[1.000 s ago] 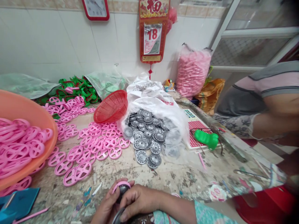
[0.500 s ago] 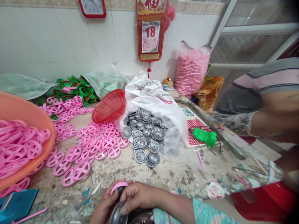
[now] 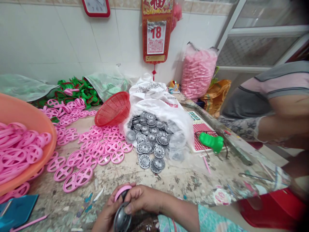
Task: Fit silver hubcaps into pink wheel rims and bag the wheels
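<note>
At the table's near edge, my left hand [image 3: 108, 207] is closed around a pink plastic wheel [image 3: 121, 190] with something dark inside its rim. My right hand [image 3: 142, 199], close against it, pinches a grey plastic wheel disc [image 3: 122, 218] between thumb and fingers. The disc is tilted, just below the pink wheel; whether they touch is unclear. Several more grey discs [image 3: 152, 138] spill from a white plastic bag [image 3: 154, 104] in front of my hands. Loose pink spoked wheels [image 3: 83, 175] lie to the left of the bag.
An orange basin [image 3: 52, 138] of pink wheels stands at the left, near a blue tool [image 3: 20, 209]. Behind the wheels are a red basket [image 3: 112, 109] and green parts [image 3: 90, 93]. A green piece [image 3: 211, 142] lies at right. Another person [image 3: 272, 103] sits beyond the table's right edge.
My right hand has raised the grey disc slightly and turned it, so more of its face shows. My left hand stays around the pink wheel.
</note>
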`<state>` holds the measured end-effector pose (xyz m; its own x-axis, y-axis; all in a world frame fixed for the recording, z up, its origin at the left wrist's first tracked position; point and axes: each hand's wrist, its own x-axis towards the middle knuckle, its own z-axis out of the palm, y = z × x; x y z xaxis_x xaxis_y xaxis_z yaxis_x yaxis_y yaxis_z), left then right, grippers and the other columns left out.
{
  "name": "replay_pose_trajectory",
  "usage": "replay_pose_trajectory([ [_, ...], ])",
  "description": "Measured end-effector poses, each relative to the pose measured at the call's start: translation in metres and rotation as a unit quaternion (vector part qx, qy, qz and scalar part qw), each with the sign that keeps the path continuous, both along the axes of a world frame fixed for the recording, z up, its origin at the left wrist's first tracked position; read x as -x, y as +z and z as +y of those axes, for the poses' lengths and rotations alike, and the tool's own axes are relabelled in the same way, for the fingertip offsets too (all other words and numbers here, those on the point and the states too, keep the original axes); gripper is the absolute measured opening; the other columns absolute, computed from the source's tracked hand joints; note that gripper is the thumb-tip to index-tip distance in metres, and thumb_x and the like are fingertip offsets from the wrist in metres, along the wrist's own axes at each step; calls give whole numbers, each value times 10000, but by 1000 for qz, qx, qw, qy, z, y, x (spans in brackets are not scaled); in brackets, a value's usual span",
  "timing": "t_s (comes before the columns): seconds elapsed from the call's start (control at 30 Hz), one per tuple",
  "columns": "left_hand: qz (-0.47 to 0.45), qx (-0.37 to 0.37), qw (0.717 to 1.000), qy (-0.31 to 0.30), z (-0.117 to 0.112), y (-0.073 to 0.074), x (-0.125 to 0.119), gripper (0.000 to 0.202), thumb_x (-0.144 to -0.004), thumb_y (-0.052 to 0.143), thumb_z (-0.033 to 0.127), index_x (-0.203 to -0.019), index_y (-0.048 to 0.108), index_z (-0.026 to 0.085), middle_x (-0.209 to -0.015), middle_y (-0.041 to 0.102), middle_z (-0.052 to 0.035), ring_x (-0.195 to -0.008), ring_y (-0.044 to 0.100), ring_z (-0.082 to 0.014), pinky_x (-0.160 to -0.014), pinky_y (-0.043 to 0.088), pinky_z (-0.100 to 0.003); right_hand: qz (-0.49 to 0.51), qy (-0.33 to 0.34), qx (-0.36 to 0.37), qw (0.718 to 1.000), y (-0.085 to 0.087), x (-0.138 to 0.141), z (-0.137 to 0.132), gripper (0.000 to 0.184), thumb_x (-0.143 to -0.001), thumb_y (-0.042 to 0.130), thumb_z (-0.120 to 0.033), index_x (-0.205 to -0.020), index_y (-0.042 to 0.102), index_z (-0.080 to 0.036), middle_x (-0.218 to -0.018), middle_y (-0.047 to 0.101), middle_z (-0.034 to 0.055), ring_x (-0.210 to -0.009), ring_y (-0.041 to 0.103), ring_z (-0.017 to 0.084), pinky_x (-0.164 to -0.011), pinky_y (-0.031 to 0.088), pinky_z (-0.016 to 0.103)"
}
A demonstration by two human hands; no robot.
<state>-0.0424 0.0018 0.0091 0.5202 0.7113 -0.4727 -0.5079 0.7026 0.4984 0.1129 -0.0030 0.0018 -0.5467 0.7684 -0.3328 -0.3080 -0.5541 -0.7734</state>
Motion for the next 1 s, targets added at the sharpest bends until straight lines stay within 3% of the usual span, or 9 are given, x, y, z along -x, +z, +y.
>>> replay_pose_trajectory([
  [0.13, 27, 5, 999, 31, 2, -1, -2, 395, -648, 767, 166, -1028, 690, 240, -986, 735, -54, -923, 670, -237, -802, 537, -283, 41, -33, 24, 998, -1, 1, 1, 418, -437, 873, -337, -667, 593, -130, -561, 596, -61, -448, 503, 54, -516, 358, 206],
  [0.4, 27, 17, 998, 53, 1, -2, 0, 403, -656, 777, 238, -1048, 683, 220, -922, 742, -55, -814, 681, -177, -736, 542, -227, 60, -36, 29, 997, 0, 0, 1, 387, -482, 864, -304, -692, 588, -131, -554, 593, -62, -438, 488, 49, -494, 329, 200],
  [0.57, 24, 8, 999, 44, 3, -5, -1, 369, -711, 729, 278, -1067, 665, 206, -1000, 722, -75, -902, 668, -221, -767, 540, -279, 52, -32, 20, 998, 3, 0, 1, 384, -491, 862, -316, -693, 594, -129, -544, 577, -72, -448, 471, 38, -504, 310, 198],
  [0.77, 48, 15, 997, 63, 0, -3, 0, 266, -728, 716, 286, -975, 676, 195, -917, 738, -45, -824, 681, -175, -760, 538, -239, 19, -21, 4, 1000, 2, -1, -1, 401, -483, 865, -335, -724, 622, -124, -585, 592, -64, -507, 498, 49, -564, 341, 212],
  [1.0, 38, 7, 999, 35, 0, -1, -1, 267, -778, 654, 333, -1008, 667, 196, -858, 736, -51, -738, 680, -186, -697, 547, -268, 2, 0, 4, 1000, 8, -3, -2, 414, -458, 867, -352, -717, 638, -124, -614, 611, -55, -545, 515, 55, -614, 370, 223],
])
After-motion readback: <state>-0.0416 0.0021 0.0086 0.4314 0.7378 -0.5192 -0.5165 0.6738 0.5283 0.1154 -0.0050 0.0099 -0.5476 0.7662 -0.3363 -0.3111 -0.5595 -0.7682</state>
